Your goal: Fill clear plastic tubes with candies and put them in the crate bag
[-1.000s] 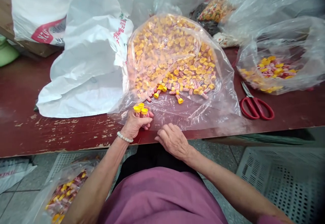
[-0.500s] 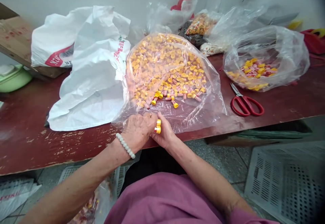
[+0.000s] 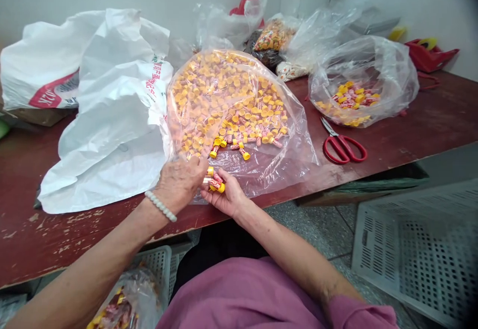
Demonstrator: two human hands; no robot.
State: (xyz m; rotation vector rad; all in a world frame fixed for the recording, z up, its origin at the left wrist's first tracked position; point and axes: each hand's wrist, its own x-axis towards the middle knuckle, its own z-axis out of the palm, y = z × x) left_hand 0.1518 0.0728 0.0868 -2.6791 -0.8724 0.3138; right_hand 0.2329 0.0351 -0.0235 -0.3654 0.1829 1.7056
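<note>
My right hand [image 3: 226,197] is cupped, palm up, at the table's front edge, its fingers curled around several small red-and-white patterned tubes [image 3: 217,177] with yellow caps. From the left, my left hand [image 3: 182,179], with a pale bead bracelet [image 3: 160,206] at the wrist, meets it. Its fingers are pinched by a yellow-capped tube [image 3: 209,171]; the fingertips partly hide what they grip. Just beyond the hands lies a big clear plastic bag [image 3: 261,169] full of such tubes. A few loose tubes [image 3: 244,154] lie near its mouth.
Red-handled scissors [image 3: 341,145] lie to the right, near another clear bag [image 3: 396,85] holding more tubes. A white sack [image 3: 108,160] covers the left of the red table [image 3: 421,120]. Grey plastic crates [image 3: 377,249] stand on the floor, and filled bags lean against the wall.
The view has swung right, so the table's things appear farther left. My hands have parted slightly, and more of the tubes in my right hand now shows.
</note>
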